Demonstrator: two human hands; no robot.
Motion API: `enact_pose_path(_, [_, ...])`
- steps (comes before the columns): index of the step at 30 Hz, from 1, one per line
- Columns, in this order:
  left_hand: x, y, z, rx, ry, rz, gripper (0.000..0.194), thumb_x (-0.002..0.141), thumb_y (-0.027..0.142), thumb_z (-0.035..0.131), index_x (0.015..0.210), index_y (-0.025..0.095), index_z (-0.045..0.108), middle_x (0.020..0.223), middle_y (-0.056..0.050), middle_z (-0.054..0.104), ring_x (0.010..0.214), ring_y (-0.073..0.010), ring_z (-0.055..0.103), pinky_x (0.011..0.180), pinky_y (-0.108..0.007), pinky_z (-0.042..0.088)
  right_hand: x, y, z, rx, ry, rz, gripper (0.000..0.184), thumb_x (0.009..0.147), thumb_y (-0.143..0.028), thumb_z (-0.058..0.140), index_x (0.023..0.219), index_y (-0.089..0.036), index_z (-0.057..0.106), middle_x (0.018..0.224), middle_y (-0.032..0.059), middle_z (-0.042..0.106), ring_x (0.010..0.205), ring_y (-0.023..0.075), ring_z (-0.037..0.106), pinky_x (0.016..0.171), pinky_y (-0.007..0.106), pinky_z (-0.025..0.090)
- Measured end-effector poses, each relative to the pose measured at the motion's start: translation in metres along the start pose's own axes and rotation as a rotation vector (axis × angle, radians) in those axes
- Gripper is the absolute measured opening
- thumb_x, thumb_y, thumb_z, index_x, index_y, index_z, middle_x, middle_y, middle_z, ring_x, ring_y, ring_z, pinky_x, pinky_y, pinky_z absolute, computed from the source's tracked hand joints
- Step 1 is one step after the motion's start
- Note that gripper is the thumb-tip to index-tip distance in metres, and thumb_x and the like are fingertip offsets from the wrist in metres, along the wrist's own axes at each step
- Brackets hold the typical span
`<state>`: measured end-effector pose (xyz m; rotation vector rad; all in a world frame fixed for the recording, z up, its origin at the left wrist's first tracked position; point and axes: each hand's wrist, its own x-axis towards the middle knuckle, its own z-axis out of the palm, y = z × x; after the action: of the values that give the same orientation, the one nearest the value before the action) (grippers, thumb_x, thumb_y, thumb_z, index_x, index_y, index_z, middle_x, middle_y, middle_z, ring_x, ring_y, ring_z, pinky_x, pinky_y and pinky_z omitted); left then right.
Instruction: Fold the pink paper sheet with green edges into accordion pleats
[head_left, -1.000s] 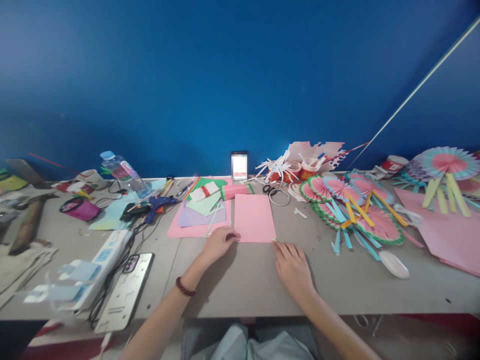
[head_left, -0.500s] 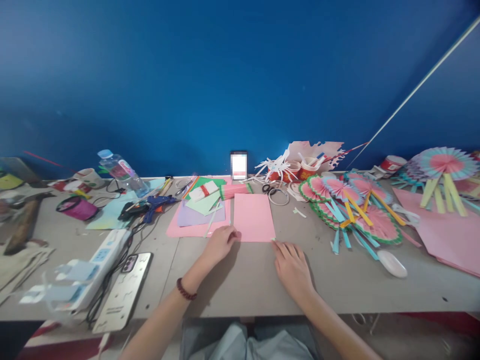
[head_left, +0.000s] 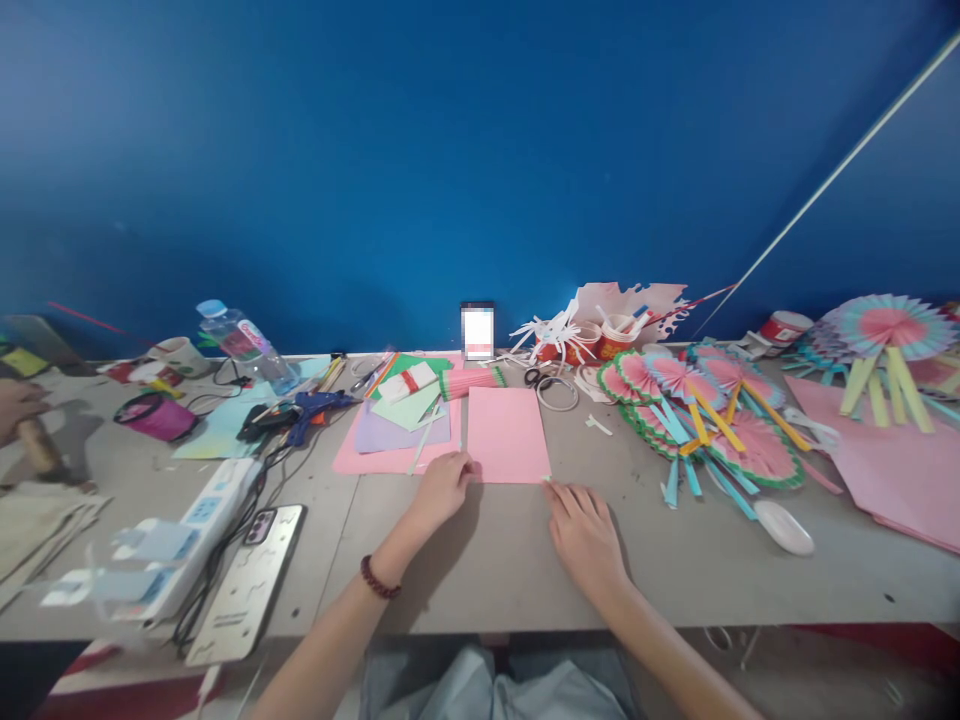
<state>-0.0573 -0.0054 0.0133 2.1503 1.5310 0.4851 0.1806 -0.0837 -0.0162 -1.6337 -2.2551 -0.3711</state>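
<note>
A sheet of pink paper [head_left: 510, 435] lies upright before me, with a thin green edge showing at its near right corner. My left hand [head_left: 444, 488] rests at its near left corner, fingers curled and closed on the edge. At the opposite near corner is my right hand [head_left: 586, 530], its fingers close together and the foremost tips pinching the paper's corner. The undersides of both hands are hidden. Behind the sheet lies a pleated pink paper strip [head_left: 472, 382] with green edges.
Left are coloured papers [head_left: 401, 430], a glue gun [head_left: 311, 410], a power strip [head_left: 202, 515] and a phone [head_left: 247, 585]. Another person's hand [head_left: 16, 405] is by a hammer [head_left: 39, 450]. Right lie scissors [head_left: 534, 377], a tape ring [head_left: 557, 393], paper fans [head_left: 690, 385] and a white oval object [head_left: 784, 528].
My left hand has shifted very slightly; my right hand and the pink paper stay put. At the far left, another person's hand has come into view over the hammer.
</note>
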Motion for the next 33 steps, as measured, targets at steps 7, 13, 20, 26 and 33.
enact_pose_path(7, [0.002, 0.001, 0.003, 0.055, -0.003, -0.039, 0.020, 0.079, 0.002, 0.048, 0.077, 0.019, 0.060, 0.086, -0.006, 0.071, 0.088, -0.0227, 0.067, 0.082, -0.034, 0.051, 0.000, -0.001, 0.000, -0.012, -0.005, 0.006, 0.043, 0.082, -0.006, 0.056, 0.120, -0.021, 0.069, 0.112, 0.0053, 0.075, 0.099, 0.0228, 0.062, 0.094, 0.039, 0.045])
enact_pose_path(13, [0.003, 0.000, 0.002, 0.041, 0.003, -0.044, 0.019, 0.078, 0.002, 0.050, 0.077, 0.020, 0.058, 0.086, -0.006, 0.071, 0.086, -0.0222, 0.067, 0.081, -0.034, 0.051, 0.004, -0.001, -0.007, -0.075, -0.075, -0.050, 0.044, 0.086, -0.007, 0.053, 0.126, -0.022, 0.066, 0.111, 0.0060, 0.073, 0.099, 0.0242, 0.062, 0.096, 0.043, 0.046])
enact_pose_path(20, [0.000, -0.001, 0.003, 0.088, -0.003, -0.002, 0.022, 0.081, 0.002, 0.046, 0.087, 0.020, 0.057, 0.087, -0.005, 0.067, 0.085, -0.0214, 0.064, 0.079, -0.034, 0.050, 0.011, -0.003, -0.004, -0.125, -0.098, -0.132, 0.046, 0.085, -0.003, 0.050, 0.125, -0.018, 0.066, 0.112, 0.0107, 0.071, 0.103, 0.0243, 0.063, 0.093, 0.037, 0.048])
enact_pose_path(26, [-0.010, 0.000, 0.021, 0.291, 0.110, 0.179, 0.030, 0.089, 0.000, 0.037, 0.099, 0.018, 0.058, 0.103, -0.008, 0.062, 0.097, -0.0226, 0.058, 0.085, -0.036, 0.050, 0.012, -0.018, -0.008, -0.016, -0.126, -0.092, 0.039, 0.091, -0.016, 0.052, 0.129, -0.019, 0.063, 0.113, 0.0090, 0.071, 0.105, 0.0243, 0.063, 0.092, 0.038, 0.048])
enact_pose_path(33, [-0.027, 0.009, 0.046, 0.553, 0.100, 0.254, 0.031, 0.089, -0.001, 0.039, 0.106, 0.014, 0.061, 0.104, -0.010, 0.065, 0.101, -0.0245, 0.062, 0.092, -0.040, 0.052, 0.011, -0.024, -0.011, -0.005, -0.124, -0.051, 0.037, 0.093, -0.025, 0.054, 0.128, -0.023, 0.064, 0.113, 0.0079, 0.071, 0.110, 0.0259, 0.060, 0.093, 0.039, 0.042])
